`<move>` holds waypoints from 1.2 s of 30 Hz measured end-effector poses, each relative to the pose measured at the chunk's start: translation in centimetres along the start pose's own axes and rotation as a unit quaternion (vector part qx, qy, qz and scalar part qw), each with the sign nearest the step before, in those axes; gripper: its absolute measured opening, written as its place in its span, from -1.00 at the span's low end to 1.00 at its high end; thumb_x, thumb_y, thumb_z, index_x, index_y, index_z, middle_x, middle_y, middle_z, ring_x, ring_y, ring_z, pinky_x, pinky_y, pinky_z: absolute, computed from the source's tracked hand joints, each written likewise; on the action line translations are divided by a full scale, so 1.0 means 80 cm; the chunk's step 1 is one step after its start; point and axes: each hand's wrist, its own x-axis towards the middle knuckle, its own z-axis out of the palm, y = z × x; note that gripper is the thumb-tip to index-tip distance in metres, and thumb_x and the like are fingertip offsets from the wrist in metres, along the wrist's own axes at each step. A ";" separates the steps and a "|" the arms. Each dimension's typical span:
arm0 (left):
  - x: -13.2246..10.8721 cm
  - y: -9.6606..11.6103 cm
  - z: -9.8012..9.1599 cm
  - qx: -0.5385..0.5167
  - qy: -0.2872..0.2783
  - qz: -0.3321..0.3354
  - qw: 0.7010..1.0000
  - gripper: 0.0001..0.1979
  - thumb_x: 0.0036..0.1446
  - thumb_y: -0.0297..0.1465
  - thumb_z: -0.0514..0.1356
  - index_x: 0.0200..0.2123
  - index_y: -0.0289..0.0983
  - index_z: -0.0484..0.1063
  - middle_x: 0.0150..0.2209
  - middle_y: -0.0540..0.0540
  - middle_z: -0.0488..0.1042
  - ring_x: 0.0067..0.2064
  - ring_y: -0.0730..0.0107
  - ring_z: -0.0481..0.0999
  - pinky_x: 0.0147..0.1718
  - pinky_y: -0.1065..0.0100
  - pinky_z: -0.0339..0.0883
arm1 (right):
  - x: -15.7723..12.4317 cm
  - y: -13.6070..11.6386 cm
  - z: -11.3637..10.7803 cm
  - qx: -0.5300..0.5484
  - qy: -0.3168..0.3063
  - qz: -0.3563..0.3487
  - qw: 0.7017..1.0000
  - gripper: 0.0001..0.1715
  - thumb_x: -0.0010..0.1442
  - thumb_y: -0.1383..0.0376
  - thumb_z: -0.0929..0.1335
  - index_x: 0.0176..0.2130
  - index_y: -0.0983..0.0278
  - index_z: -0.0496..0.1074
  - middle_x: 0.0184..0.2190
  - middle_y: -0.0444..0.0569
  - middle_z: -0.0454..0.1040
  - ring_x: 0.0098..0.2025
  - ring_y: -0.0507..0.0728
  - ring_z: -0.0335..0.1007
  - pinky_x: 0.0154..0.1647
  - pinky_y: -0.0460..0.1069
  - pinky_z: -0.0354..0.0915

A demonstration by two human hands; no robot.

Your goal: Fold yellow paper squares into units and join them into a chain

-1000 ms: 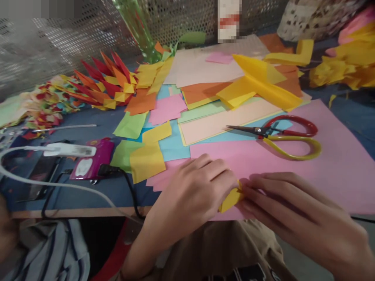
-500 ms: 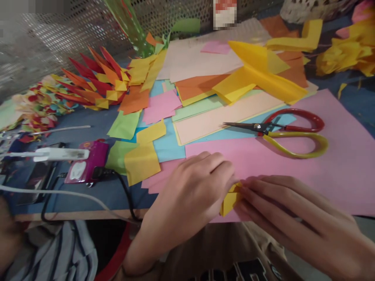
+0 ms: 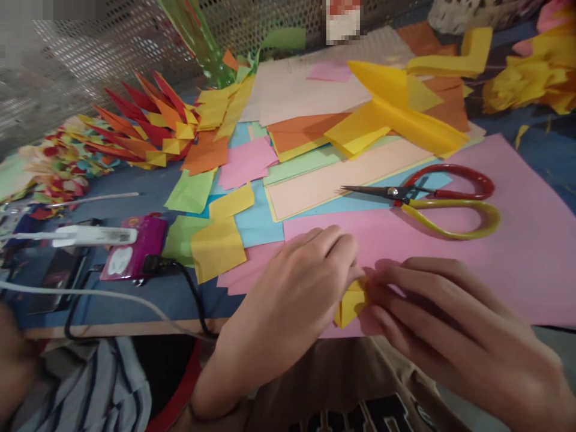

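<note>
A small folded piece of yellow paper (image 3: pixel 351 305) lies between my hands, over the front edge of a large pink sheet (image 3: pixel 508 240). My left hand (image 3: pixel 301 288) is closed on its left side, with the fingertips partly hidden behind the knuckles. From the right, my right hand (image 3: pixel 445 318) grips the paper's other side with bent fingers and the thumb below. Beyond my hands rest scissors (image 3: pixel 395 193) with one red and one yellow handle, blades pointing left.
Coloured paper pieces (image 3: pixel 220 246) and a larger folded yellow paper (image 3: pixel 396 114) spread across the table. Red and orange folded spikes (image 3: pixel 148 126) stand at the back left. A purple power strip (image 3: pixel 135 252) with cables lies left. Another person's striped clothing (image 3: pixel 94 384) shows at lower left.
My right hand has lifted slightly, its fingers more bent and the thumb now showing. More of the folded yellow paper is visible. My left hand stays nearly in place.
</note>
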 end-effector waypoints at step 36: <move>-0.067 0.008 0.016 -0.063 0.073 -0.062 0.993 -0.77 0.48 -0.58 0.18 0.05 -0.18 0.50 -0.01 -0.02 0.48 0.00 0.28 0.50 -0.09 0.27 0.40 | 0.020 -0.047 0.002 0.028 0.013 -0.039 0.999 -0.86 0.43 0.36 0.45 -0.01 0.33 0.58 -0.07 -0.04 0.63 0.08 0.21 0.51 0.15 0.16 0.44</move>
